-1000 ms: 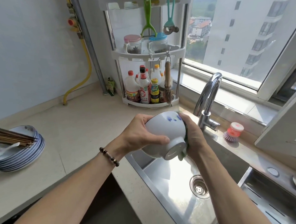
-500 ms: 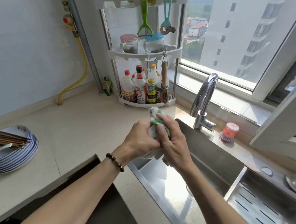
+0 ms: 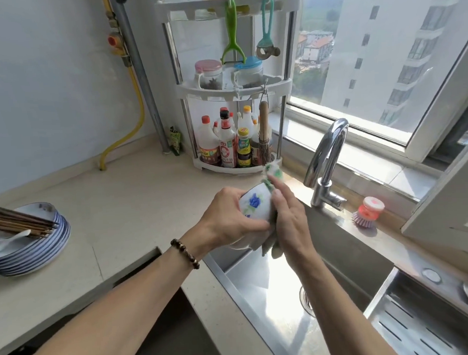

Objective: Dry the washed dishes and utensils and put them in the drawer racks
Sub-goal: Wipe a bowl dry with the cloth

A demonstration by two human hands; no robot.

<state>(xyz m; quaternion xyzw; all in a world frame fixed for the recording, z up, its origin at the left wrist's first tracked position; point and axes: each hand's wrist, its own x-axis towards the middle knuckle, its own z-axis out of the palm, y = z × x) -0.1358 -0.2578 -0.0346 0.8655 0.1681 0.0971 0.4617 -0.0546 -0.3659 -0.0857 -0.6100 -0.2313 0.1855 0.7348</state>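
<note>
My left hand (image 3: pixel 229 221) grips a white bowl (image 3: pixel 254 206) with blue flower marks, held over the near-left corner of the steel sink (image 3: pixel 274 297). My right hand (image 3: pixel 289 218) presses a green-and-white cloth (image 3: pixel 273 172) against the bowl's right side; the cloth pokes out above my fingers and hangs below the bowl. At the far left of the counter sits a stack of blue-rimmed plates (image 3: pixel 41 250) with dark chopsticks (image 3: pixel 18 221) and a white spoon (image 3: pixel 5 241) on top.
A curved faucet (image 3: pixel 327 161) stands behind the sink, with a pink dish brush (image 3: pixel 367 211) on the ledge to its right. A white corner rack (image 3: pixel 234 96) of bottles and jars is at the back. A drawer gap (image 3: pixel 140 266) opens under the counter edge.
The bowl has been turned in my left hand, from base-toward-me to its flowered side up. My right hand has shifted with the cloth to the bowl's right side.
</note>
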